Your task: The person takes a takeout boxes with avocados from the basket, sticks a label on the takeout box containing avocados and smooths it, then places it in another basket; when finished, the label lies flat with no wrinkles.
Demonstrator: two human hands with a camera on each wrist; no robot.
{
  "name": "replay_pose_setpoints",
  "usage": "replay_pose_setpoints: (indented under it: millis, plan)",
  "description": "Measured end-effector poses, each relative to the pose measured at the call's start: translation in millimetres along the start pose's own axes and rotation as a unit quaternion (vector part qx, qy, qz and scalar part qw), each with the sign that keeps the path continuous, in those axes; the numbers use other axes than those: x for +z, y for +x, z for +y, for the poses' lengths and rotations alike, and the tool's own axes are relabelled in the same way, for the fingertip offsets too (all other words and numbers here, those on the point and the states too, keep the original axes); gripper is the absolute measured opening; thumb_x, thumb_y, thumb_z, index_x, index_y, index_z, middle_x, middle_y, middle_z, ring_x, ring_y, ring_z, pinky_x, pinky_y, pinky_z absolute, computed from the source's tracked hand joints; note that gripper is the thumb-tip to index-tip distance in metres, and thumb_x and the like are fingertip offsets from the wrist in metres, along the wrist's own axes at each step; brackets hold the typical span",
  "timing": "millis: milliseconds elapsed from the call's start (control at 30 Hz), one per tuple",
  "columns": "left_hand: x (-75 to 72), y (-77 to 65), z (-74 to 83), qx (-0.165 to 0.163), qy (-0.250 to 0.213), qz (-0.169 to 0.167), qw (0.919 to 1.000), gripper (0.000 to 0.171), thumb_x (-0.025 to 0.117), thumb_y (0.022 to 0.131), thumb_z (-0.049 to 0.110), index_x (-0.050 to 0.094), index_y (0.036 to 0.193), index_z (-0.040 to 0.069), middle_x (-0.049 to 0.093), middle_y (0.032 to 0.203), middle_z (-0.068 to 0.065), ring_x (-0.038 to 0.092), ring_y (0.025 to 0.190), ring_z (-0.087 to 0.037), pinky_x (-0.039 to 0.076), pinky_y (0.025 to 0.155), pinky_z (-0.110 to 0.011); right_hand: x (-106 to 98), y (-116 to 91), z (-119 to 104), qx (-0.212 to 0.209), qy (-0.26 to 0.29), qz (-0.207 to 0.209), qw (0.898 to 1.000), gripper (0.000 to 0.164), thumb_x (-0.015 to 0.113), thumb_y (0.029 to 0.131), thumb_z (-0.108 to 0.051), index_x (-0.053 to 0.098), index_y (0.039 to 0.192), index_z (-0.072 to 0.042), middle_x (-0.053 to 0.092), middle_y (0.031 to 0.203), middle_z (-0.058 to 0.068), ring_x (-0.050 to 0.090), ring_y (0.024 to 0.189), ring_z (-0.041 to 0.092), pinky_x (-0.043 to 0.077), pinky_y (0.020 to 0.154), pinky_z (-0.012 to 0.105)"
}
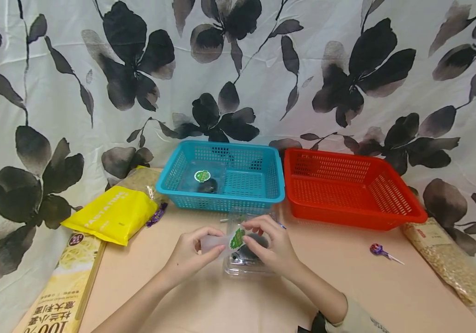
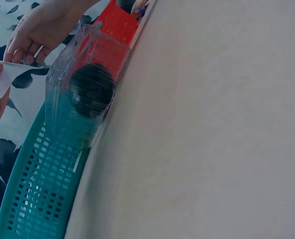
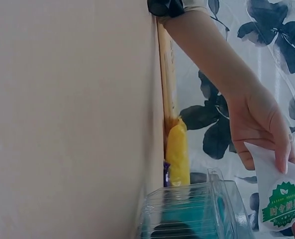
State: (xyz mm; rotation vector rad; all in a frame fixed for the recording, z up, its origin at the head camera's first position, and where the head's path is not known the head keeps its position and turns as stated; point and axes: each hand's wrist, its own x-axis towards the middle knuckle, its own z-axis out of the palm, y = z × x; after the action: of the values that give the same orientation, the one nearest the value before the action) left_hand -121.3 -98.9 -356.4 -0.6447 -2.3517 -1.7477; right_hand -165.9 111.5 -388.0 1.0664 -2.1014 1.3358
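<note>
My left hand (image 1: 196,254) pinches a strip of white backing paper (image 1: 213,242) between thumb and fingers. On the paper's right end is a green-and-white sticker (image 1: 238,239), with Chinese lettering legible in the right wrist view. My right hand (image 1: 274,247) pinches the sticker's edge with thumb and fingertips. Whether the sticker is partly lifted off the paper, I cannot tell. Below both hands a clear plastic clamshell box (image 1: 244,272) stands on the table. Inside it lies a dark round thing (image 2: 91,89), partly hidden by my right hand in the head view.
Behind stand a blue basket (image 1: 221,203), holding another stickered clear box (image 1: 217,171), and a red basket (image 1: 346,217). Left are a yellow pasta bag (image 1: 117,212), a spaghetti box (image 1: 65,282) and a purple-wrapped sweet (image 1: 156,215). Right lie a lollipop (image 1: 377,249) and a grain bag (image 1: 450,263).
</note>
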Motion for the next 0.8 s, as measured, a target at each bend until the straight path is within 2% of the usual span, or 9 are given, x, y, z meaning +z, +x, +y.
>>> replay_pose_setpoints:
  millis: [233,367,500,567,633,700,800]
  plan:
    - [0.2,0.4,-2.9,0.018,-0.011,-0.014,0.9997,0.016,0.064,0.077,-0.003,0.061,0.092,0.002,0.064,0.091,-0.013,0.057,0.078,-0.01,0.052,0.064,-0.026,1.6,-1.9,3.6,0.028,0.012,-0.013,0.999,0.024,0.068,0.078,-0.017,0.061,0.101,-0.015,0.06,0.097,-0.001,0.05,0.079,0.019,0.043,0.063,0.023]
    - [0.9,1.0,-15.0,0.022,-0.02,-0.019,0.9994,0.016,0.064,0.078,0.0,0.062,0.093,0.005,0.064,0.093,-0.01,0.056,0.08,-0.011,0.052,0.065,-0.026,2.9,-2.0,4.2,0.039,0.019,-0.017,0.999,0.023,0.069,0.077,-0.02,0.06,0.098,-0.017,0.058,0.094,0.001,0.046,0.075,0.02,0.04,0.06,0.026]
    - [1.1,1.2,-25.9,0.025,-0.034,-0.026,0.9988,0.016,0.064,0.079,0.006,0.062,0.095,0.008,0.064,0.095,-0.007,0.056,0.081,-0.012,0.052,0.065,-0.027,4.0,-2.3,4.0,0.051,0.028,-0.016,0.998,0.018,0.069,0.077,-0.019,0.058,0.091,-0.017,0.055,0.09,-0.003,0.045,0.074,0.02,0.039,0.059,0.027]
    - [1.0,1.0,-26.9,0.027,-0.039,-0.026,0.9985,0.016,0.064,0.08,0.008,0.062,0.096,0.008,0.063,0.096,-0.007,0.056,0.081,-0.012,0.052,0.064,-0.027,4.3,-2.8,4.7,0.053,0.031,-0.015,0.998,0.015,0.068,0.077,-0.018,0.057,0.087,-0.016,0.054,0.088,-0.004,0.044,0.074,0.019,0.038,0.06,0.026]
    - [0.1,0.8,-19.2,0.025,-0.037,-0.025,0.9987,0.017,0.064,0.079,0.005,0.062,0.095,0.006,0.063,0.096,-0.009,0.056,0.08,-0.011,0.051,0.063,-0.026,2.5,0.0,-3.7,0.053,0.032,-0.014,0.998,0.014,0.068,0.077,-0.011,0.056,0.084,-0.013,0.053,0.085,-0.002,0.043,0.072,0.019,0.037,0.059,0.027]
    - [-0.9,1.1,-13.4,0.018,-0.025,-0.018,0.9994,0.017,0.065,0.078,0.003,0.062,0.095,0.005,0.063,0.095,-0.01,0.055,0.077,-0.01,0.05,0.06,-0.025,0.5,2.6,-11.7,0.053,0.032,-0.014,0.998,0.014,0.067,0.076,-0.004,0.056,0.082,-0.01,0.053,0.083,0.001,0.043,0.071,0.019,0.037,0.058,0.028]
    - [-4.2,2.5,-15.6,0.004,0.0,-0.005,1.0,0.018,0.066,0.077,0.004,0.062,0.095,0.007,0.064,0.093,-0.008,0.054,0.071,-0.008,0.048,0.056,-0.023,-3.1,6.3,-23.6,0.065,0.039,-0.017,0.997,0.015,0.065,0.075,0.004,0.056,0.081,-0.006,0.053,0.08,0.004,0.043,0.069,0.021,0.037,0.057,0.031]
